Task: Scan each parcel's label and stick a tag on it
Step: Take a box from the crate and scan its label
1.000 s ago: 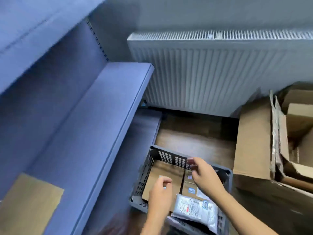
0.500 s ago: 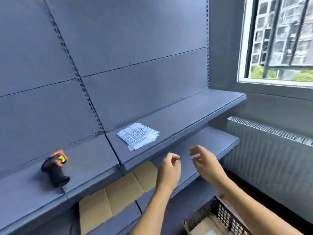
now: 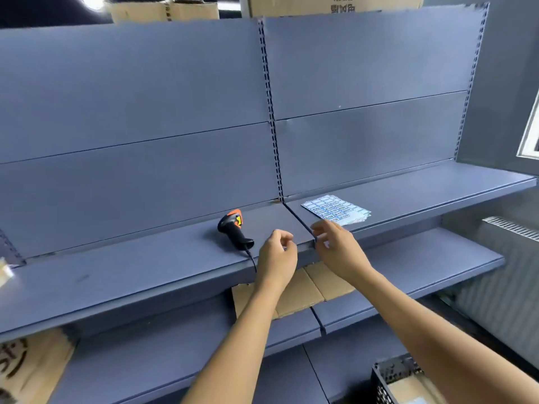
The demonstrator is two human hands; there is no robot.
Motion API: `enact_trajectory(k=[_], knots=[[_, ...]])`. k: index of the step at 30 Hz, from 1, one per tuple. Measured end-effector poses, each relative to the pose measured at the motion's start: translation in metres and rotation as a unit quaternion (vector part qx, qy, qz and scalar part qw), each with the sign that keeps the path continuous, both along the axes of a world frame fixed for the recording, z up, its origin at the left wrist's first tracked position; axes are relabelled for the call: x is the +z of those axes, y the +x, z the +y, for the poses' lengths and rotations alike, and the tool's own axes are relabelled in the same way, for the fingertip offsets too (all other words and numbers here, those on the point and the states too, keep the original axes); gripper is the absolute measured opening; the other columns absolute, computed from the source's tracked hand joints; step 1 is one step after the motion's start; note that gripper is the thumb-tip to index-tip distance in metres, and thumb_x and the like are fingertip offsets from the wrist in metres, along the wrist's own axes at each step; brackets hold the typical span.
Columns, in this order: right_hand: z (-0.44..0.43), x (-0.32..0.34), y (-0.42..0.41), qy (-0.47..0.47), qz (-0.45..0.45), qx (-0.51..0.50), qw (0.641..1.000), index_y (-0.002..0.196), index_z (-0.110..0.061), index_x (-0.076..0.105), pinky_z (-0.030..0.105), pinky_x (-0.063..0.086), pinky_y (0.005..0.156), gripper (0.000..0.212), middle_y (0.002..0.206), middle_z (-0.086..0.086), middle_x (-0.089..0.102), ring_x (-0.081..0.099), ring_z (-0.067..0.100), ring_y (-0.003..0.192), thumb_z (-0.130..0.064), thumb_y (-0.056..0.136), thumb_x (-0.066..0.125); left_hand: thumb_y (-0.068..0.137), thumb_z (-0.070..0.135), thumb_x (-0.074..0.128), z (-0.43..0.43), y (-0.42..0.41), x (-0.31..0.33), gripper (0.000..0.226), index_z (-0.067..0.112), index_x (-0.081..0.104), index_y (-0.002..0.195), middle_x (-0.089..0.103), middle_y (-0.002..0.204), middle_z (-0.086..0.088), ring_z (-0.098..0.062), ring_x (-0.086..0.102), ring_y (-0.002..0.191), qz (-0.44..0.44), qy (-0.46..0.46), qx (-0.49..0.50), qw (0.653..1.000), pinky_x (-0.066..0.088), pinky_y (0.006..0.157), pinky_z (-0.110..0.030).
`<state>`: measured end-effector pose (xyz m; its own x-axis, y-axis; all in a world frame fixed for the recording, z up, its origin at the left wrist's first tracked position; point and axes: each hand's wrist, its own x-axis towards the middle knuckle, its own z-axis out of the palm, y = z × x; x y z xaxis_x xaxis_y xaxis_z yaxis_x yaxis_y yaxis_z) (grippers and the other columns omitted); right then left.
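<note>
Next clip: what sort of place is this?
Probably a stockroom or parcel-sorting room: blue metal shelving, a handheld barcode scanner beside a sheet of tags on one shelf, and cardboard boxes on top.

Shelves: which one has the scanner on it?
The top shelf bears the barcode scanner, beside the sticker sheet; the shelf below bears flat cardboard instead.

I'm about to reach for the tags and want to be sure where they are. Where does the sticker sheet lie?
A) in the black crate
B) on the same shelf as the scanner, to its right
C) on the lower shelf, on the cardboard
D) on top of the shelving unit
B: the sticker sheet lies flat on the shelf that also bears the scanner, to the scanner's right, just past the seam between the shelf panels.
</note>
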<state>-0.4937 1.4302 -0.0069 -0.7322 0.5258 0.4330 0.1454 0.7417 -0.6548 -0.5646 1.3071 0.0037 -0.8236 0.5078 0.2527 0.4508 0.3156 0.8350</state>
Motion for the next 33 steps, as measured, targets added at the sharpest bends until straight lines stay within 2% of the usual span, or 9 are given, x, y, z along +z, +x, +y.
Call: enact_trajectory(k=[2, 6, 10, 14, 18, 21, 24, 26, 33], knots=[[-0.032, -0.001, -0.016, -0.013, 0.006, -0.004, 1.0, 0.119, -0.011, 0.055, 0.029, 0.048, 0.078, 0.034, 0.116, 0.002, 0.059, 0.057, 0.016, 0.096, -0.001, 0.088, 0.045, 0.096, 0.018, 0.046, -0.036, -0.014, -0.003, 0.017, 0.019, 0.057, 0.108, 0.061, 0.11, 0.004, -0.011, 0.053, 0.093, -0.003, -0.01, 0.011, 1.0, 0.04, 0.073, -0.022], [-0.093, -0.009, -0.049, -0.021, 0.003, 0.025, 0.999, 0.119, -0.012, 0.055, 0.039, 0.051, 0.082, 0.036, 0.117, 0.003, 0.058, 0.058, 0.019, 0.098, -0.002, 0.086, 0.046, 0.094, 0.018, 0.046, -0.107, -0.043, -0.013, 0.016, 0.02, 0.056, 0.106, 0.06, 0.109, 0.003, -0.012, 0.053, 0.09, -0.001, -0.026, 0.05, 0.998, 0.039, 0.066, -0.022], [-0.143, -0.028, -0.073, -0.029, -0.016, 0.054, 0.998, 0.119, -0.01, 0.055, 0.033, 0.048, 0.08, 0.036, 0.119, 0.004, 0.058, 0.057, 0.021, 0.101, 0.0, 0.086, 0.045, 0.094, 0.017, 0.046, -0.163, -0.056, -0.035, 0.02, 0.016, 0.057, 0.111, 0.06, 0.111, 0.002, -0.014, 0.054, 0.092, -0.009, -0.05, 0.076, 0.996, 0.043, 0.075, -0.026], [-0.177, -0.056, -0.091, -0.052, -0.048, 0.079, 0.994, 0.119, -0.011, 0.054, 0.035, 0.049, 0.08, 0.035, 0.12, 0.004, 0.057, 0.058, 0.018, 0.1, -0.001, 0.086, 0.045, 0.092, 0.016, 0.045, -0.202, -0.063, -0.065, 0.022, 0.017, 0.057, 0.109, 0.06, 0.109, 0.003, -0.015, 0.053, 0.093, -0.036, -0.076, 0.1, 0.992, 0.041, 0.072, -0.025], [-0.194, -0.086, -0.103, -0.06, -0.08, 0.109, 0.989, 0.119, -0.009, 0.055, 0.036, 0.048, 0.088, 0.035, 0.119, 0.005, 0.057, 0.058, 0.021, 0.102, -0.003, 0.086, 0.047, 0.092, 0.017, 0.044, -0.224, -0.065, -0.096, 0.021, 0.018, 0.056, 0.109, 0.059, 0.113, 0.002, -0.016, 0.054, 0.097, -0.049, -0.113, 0.116, 0.986, 0.046, 0.079, -0.029], [-0.2, -0.111, -0.107, -0.066, -0.12, 0.132, 0.982, 0.12, -0.008, 0.054, 0.033, 0.047, 0.085, 0.037, 0.12, 0.006, 0.057, 0.056, 0.02, 0.101, -0.002, 0.085, 0.046, 0.092, 0.018, 0.046, -0.235, -0.065, -0.123, 0.021, 0.016, 0.055, 0.111, 0.058, 0.115, 0.0, -0.02, 0.056, 0.101, -0.077, -0.148, 0.125, 0.978, 0.049, 0.088, -0.037], [-0.203, -0.145, -0.104, -0.096, -0.142, 0.137, 0.976, 0.119, -0.01, 0.054, 0.03, 0.047, 0.079, 0.035, 0.119, 0.005, 0.057, 0.055, 0.019, 0.096, -0.003, 0.085, 0.046, 0.093, 0.019, 0.045, -0.241, -0.067, -0.155, 0.02, 0.016, 0.054, 0.111, 0.057, 0.116, -0.001, -0.022, 0.056, 0.1, -0.088, -0.203, 0.126, 0.967, 0.049, 0.087, -0.038], [-0.204, -0.169, -0.097, -0.109, -0.163, 0.135, 0.971, 0.121, -0.01, 0.054, 0.036, 0.05, 0.083, 0.035, 0.121, 0.005, 0.057, 0.057, 0.021, 0.102, -0.004, 0.087, 0.047, 0.093, 0.018, 0.045, -0.244, -0.066, -0.179, 0.02, 0.015, 0.054, 0.111, 0.057, 0.117, -0.001, -0.022, 0.056, 0.099, -0.1, -0.235, 0.123, 0.959, 0.049, 0.084, -0.036], [-0.2, -0.267, -0.066, -0.188, -0.26, 0.066, 0.945, 0.118, -0.009, 0.057, 0.039, 0.051, 0.087, 0.035, 0.118, 0.006, 0.06, 0.061, 0.022, 0.101, -0.004, 0.083, 0.055, 0.093, 0.022, 0.044, -0.25, -0.058, -0.268, 0.017, 0.021, 0.054, 0.107, 0.06, 0.115, 0.003, -0.02, 0.057, 0.098, -0.135, -0.373, 0.051, 0.917, 0.046, 0.077, -0.031]])
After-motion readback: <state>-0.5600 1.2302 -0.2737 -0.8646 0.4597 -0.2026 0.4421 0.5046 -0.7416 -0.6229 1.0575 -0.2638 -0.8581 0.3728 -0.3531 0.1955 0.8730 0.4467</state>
